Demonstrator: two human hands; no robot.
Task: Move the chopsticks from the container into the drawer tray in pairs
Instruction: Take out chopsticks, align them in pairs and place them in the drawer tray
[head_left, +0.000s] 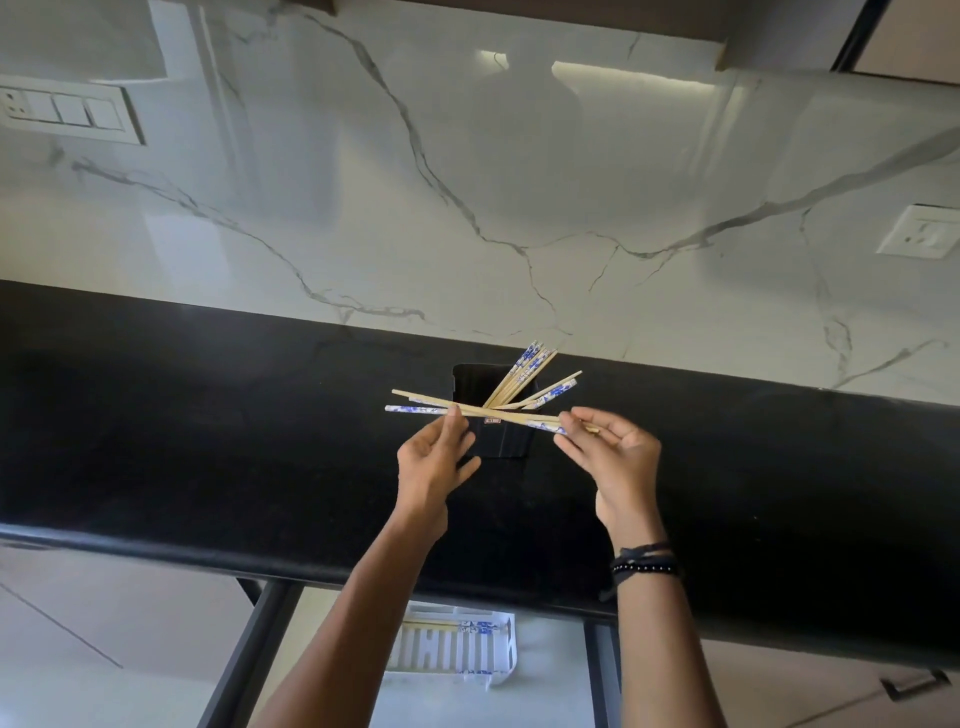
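Note:
A black square container (501, 441) stands on the black counter, with several bamboo chopsticks with blue-and-white ends (524, 369) leaning out to the upper right. In front of its rim I hold a pair of chopsticks (493, 415) level and crosswise. My left hand (434, 462) pinches their left part and my right hand (608, 452) pinches their right end. Two more chopsticks (550, 395) lie across the rim behind the pair. Below the counter edge, the white drawer tray (452, 654) holds chopsticks (457, 627) along its far side.
The black counter (208, 441) runs across the view, backed by a white marble wall with a switch plate (67, 111) at left and a socket (919, 231) at right. The open drawer (332, 675) sits below between dark rails. A cabinet handle (914, 686) shows at lower right.

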